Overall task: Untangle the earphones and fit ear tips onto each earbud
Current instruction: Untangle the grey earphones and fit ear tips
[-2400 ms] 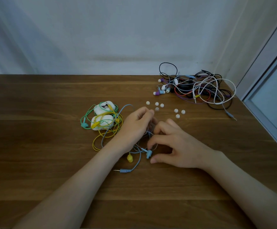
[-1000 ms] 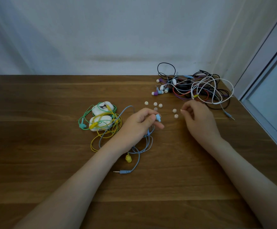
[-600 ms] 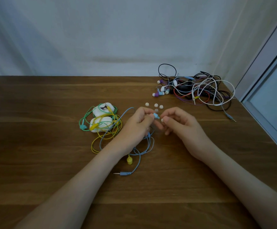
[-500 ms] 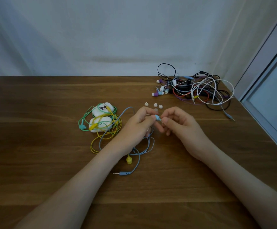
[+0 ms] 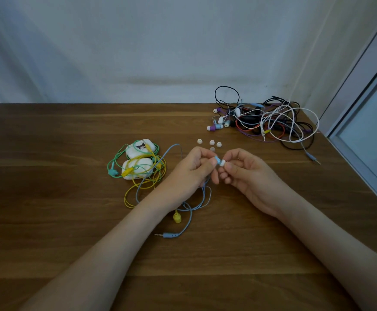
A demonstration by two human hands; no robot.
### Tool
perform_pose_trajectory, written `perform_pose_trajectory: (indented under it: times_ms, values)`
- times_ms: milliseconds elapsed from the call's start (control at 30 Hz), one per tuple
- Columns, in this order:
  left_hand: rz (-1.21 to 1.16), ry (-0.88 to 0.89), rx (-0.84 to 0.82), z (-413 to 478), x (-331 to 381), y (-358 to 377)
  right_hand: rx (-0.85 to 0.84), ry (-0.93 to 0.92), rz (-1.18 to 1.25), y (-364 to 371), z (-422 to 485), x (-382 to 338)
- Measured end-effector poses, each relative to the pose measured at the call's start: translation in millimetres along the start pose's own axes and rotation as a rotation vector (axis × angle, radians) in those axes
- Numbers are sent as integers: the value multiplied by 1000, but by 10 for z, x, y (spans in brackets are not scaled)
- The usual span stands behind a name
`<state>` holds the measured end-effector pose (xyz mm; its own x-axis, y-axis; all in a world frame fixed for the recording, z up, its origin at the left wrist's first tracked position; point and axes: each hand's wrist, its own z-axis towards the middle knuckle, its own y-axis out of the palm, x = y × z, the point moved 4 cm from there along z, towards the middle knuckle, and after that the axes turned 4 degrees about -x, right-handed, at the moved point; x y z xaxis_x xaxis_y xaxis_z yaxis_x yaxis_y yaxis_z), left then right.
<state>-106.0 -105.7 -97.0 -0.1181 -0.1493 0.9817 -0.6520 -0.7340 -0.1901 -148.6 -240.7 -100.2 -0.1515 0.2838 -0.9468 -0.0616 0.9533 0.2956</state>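
Our left grip pinches the blue earbud over the middle of the desk. Our right grip pinches a white ear tip against it, with spare tips near at twelve o'clock.

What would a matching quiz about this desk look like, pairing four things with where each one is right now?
Things:
1. blue earbud
2. white ear tip
3. yellow earbud
4. tangled cable pile

Places:
A. at the far right of the table
B. pinched by the right hand
C. lying on the table beside the blue jack plug
D. pinched by the left hand

Pairs: 1-D, 2-B, 3-C, 4-A.
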Motion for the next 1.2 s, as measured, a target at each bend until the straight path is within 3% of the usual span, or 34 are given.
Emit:
perform_pose_trajectory:
  times_ms: [200,500,867,1033,1200]
  values:
    - [152,-22,-19,14,-3,18,18,-2,-15,-25,11,5]
    - [135,-21,-10,14,-26,17,50,8,-17,-13,24,13]
    - [63,-51,-39,18,-71,9,91,-36,-359,22,4,24]
    - [-49,-30,-8,19,-61,-6,150,21,-236,4,4,17]
    - [-22,-19,-32,6,-57,14,97,46,-231,19,3,8]
